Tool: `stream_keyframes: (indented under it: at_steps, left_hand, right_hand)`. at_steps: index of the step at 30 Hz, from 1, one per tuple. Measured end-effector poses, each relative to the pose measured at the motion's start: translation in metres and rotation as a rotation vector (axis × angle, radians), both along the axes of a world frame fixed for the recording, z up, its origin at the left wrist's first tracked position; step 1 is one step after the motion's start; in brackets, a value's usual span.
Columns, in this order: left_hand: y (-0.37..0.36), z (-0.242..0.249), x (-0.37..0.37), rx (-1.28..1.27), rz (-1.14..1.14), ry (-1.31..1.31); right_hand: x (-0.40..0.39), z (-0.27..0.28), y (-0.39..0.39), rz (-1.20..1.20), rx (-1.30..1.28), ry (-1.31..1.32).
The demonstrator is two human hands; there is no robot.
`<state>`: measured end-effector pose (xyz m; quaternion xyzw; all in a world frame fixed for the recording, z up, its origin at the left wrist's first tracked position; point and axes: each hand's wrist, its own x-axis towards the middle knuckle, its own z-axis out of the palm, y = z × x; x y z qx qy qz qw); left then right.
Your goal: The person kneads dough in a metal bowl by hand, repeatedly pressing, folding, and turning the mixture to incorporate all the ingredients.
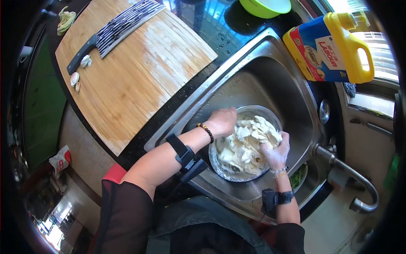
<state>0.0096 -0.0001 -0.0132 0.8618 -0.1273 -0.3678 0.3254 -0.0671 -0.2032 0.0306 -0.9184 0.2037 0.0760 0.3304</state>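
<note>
A round metal bowl [274,114] sits in the sink basin, heaped with pale, flat pieces [245,146] that look coated in white powder. My left hand [223,122] is closed at the bowl's upper-left rim, its fingertips mostly hidden. Opposite it, my right hand [277,150] grips the right side, with the thumb inside against the pale pieces and the fingers toward the outer rim. White powder covers the right hand's fingers.
The steel sink [292,80] has a curved faucet [368,186] at right. Leafy greens [298,175] lie in a container beside the bowl. A cleaver [122,27] and garlic [86,62] rest on the wooden board [139,84]. A yellow jug [330,48] and green bowl [264,8] stand behind.
</note>
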Motion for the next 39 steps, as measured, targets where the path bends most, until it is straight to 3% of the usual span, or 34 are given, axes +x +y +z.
stream_keyframes:
  at_steps: [3, 8, 14, 21, 33, 39]
  left_hand:
    - [0.0, 0.0, 0.004, 0.009, 0.025, 0.009]
    - [0.001, -0.004, 0.003, -0.007, 0.06, 0.005]
    - [0.0, -0.004, 0.001, 0.004, 0.013, 0.027]
    - [-0.004, -0.015, -0.005, -0.07, 0.148, -0.019]
    - [-0.004, -0.007, -0.002, -0.043, 0.121, 0.009]
    - [-0.003, 0.0, -0.001, -0.015, 0.103, 0.009]
  right_hand:
    - [-0.015, 0.033, 0.002, 0.073, -0.122, -0.079]
    - [-0.045, 0.034, 0.008, 0.174, -0.191, 0.024]
    - [-0.074, 0.014, 0.023, 0.478, -0.308, 0.085]
    - [-0.074, -0.003, 0.038, 0.663, -0.462, 0.337]
    - [-0.055, -0.03, 0.069, 0.701, -0.763, 0.566]
    - [-0.046, -0.054, 0.065, 0.712, -0.777, 0.703]
